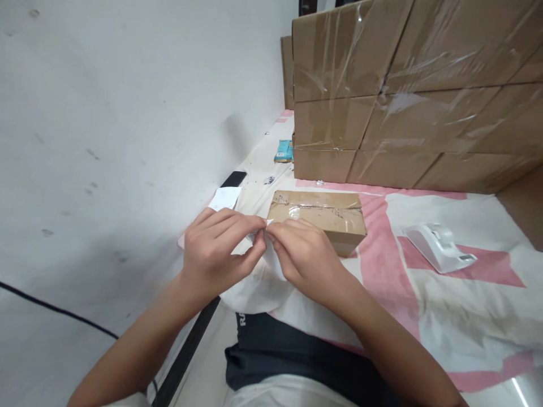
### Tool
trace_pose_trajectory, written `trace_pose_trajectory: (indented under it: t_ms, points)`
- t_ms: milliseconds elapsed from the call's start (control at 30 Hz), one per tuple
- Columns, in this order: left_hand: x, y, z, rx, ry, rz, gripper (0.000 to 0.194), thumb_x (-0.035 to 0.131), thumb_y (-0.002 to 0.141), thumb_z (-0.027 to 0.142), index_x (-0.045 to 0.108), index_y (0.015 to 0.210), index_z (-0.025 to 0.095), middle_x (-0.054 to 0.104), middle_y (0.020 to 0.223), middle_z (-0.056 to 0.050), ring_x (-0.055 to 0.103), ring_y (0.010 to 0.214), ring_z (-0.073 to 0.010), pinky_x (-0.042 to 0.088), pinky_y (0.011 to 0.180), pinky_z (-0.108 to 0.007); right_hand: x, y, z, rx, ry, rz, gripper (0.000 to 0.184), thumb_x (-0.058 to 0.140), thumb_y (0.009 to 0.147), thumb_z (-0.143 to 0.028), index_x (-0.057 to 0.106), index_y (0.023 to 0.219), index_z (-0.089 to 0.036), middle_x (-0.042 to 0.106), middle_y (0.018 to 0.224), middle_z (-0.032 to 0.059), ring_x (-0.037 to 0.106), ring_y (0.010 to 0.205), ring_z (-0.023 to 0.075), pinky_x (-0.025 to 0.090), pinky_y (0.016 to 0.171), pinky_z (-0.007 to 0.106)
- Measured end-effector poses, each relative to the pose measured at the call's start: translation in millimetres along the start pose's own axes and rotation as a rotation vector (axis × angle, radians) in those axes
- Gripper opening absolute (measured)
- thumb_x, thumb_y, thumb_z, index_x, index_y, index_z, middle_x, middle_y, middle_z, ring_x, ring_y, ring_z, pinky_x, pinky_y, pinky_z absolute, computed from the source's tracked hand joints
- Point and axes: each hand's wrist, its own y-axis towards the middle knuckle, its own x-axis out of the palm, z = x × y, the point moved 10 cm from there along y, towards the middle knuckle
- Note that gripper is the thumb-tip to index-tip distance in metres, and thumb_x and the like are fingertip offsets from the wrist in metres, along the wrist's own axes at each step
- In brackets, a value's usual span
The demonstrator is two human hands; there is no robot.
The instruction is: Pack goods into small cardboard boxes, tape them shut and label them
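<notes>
Both of my hands meet in front of a small taped cardboard box (322, 217). Thumb and fingers of my left hand (218, 246) pinch a small piece of white paper (270, 222). From the other side, my right hand (303, 251) pinches the same paper with its fingertips. Most of the paper is hidden behind the fingers, so I cannot tell whether it is a label. Just beyond my left hand lies a white sheet (227, 198), close to a dark phone (234, 179).
Large cartons wrapped in clear film (403, 118) are stacked at the back right. A white tape dispenser (441, 246) rests on the pink and white cloth (382, 271). Near the stack is a blue packet (283, 151). A white wall (127, 113) borders the left side.
</notes>
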Motion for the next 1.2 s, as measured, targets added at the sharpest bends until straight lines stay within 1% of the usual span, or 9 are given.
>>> trace_pose_trajectory:
  t_ms: [200,300,500,567,700,800,867,1067,1200]
  points:
    - [3.6,-2.4,-24.0,-0.232,-0.145,0.028,0.012,0.061,0.09,0.013,0.068,0.091,0.022,0.075,0.083,0.003,0.067,0.074,-0.0123,0.05,0.071,-0.028,-3.0,-6.9,7.7,0.066,0.129,0.029,0.027,0.044,0.1,-0.012,0.067,0.112,-0.016,0.076,0.098,0.0101,0.069,0.089,0.0257,0.052,0.079,0.039]
    - [7.7,-7.8,-40.8,-0.372,-0.164,0.057,0.011,0.06,0.091,0.017,0.069,0.091,0.023,0.075,0.083,0.003,0.062,0.07,-0.0108,0.049,0.066,-0.025,-26.5,-22.1,39.9,0.248,0.271,0.142,0.023,0.048,0.101,-0.022,0.069,0.11,-0.021,0.075,0.097,0.0061,0.071,0.088,0.0234,0.053,0.075,0.036]
    - [30.7,-23.0,-65.0,-0.591,-0.201,-0.005,0.012,0.065,0.091,0.028,0.073,0.1,0.024,0.074,0.086,0.003,0.048,0.063,-0.009,0.043,0.048,-0.017,-123.6,-126.5,214.5,0.86,0.377,0.855,0.033,0.054,0.088,-0.026,0.059,0.121,-0.023,0.067,0.087,0.0022,0.065,0.068,0.0174,0.05,0.057,0.027]
    - [36.9,-24.9,-66.7,-0.597,-0.216,-0.016,0.013,0.065,0.091,0.03,0.073,0.1,0.025,0.074,0.086,0.003,0.049,0.063,-0.0085,0.043,0.049,-0.016,-138.3,-156.9,267.4,1.0,0.307,0.915,0.048,0.052,0.082,-0.019,0.051,0.13,-0.022,0.065,0.091,0.003,0.066,0.072,0.0187,0.053,0.06,0.03]
    - [51.7,-25.5,-69.0,-0.607,-0.242,-0.043,0.014,0.066,0.091,0.032,0.074,0.1,0.026,0.075,0.088,0.004,0.052,0.064,-0.0079,0.043,0.053,-0.018,-129.5,-168.7,320.3,1.227,-0.066,0.527,0.06,0.056,0.081,-0.016,0.047,0.14,-0.015,0.062,0.121,0.0178,0.067,0.1,0.0296,0.057,0.084,0.047]
    - [65.9,-23.5,-70.2,-0.629,-0.257,-0.071,0.014,0.065,0.091,0.034,0.073,0.1,0.026,0.075,0.093,0.003,0.057,0.068,-0.0085,0.044,0.058,-0.02,-112.1,-137.8,312.6,1.082,-0.46,0.199,0.048,0.06,0.087,-0.02,0.057,0.134,-0.01,0.041,0.152,0.0262,0.043,0.139,0.0411,0.038,0.112,0.057]
    - [73.8,-21.2,-70.9,-0.648,-0.275,-0.079,0.014,0.065,0.091,0.033,0.073,0.1,0.026,0.076,0.095,0.002,0.06,0.072,-0.0094,0.045,0.062,-0.022,-91.4,-120.1,311.4,0.996,-0.542,0.037,0.046,0.056,0.094,-0.026,0.058,0.136,-0.007,0.037,0.158,0.0259,0.031,0.146,0.044,0.026,0.118,0.061]
    - [77.4,-13.1,-84.0,-0.685,-0.305,-0.044,0.015,0.067,0.089,0.034,0.075,0.098,0.025,0.076,0.09,0.0,0.065,0.075,-0.0134,0.046,0.064,-0.025,-59.9,-108.3,356.1,1.053,-0.511,-0.087,0.053,0.046,0.101,-0.035,0.054,0.141,-0.002,0.049,0.149,0.0301,0.038,0.141,0.046,0.012,0.113,0.075]
    - [71.8,-10.4,-102.3,-0.68,-0.263,-0.006,0.02,0.066,0.09,0.037,0.075,0.103,0.024,0.076,0.092,-0.002,0.067,0.076,-0.0156,0.048,0.066,-0.029,-48.4,-104.9,381.1,1.011,-0.464,-0.142,0.046,0.041,0.103,-0.034,0.064,0.125,-0.001,0.059,0.138,0.0301,0.05,0.132,0.0372,0.024,0.112,0.07]
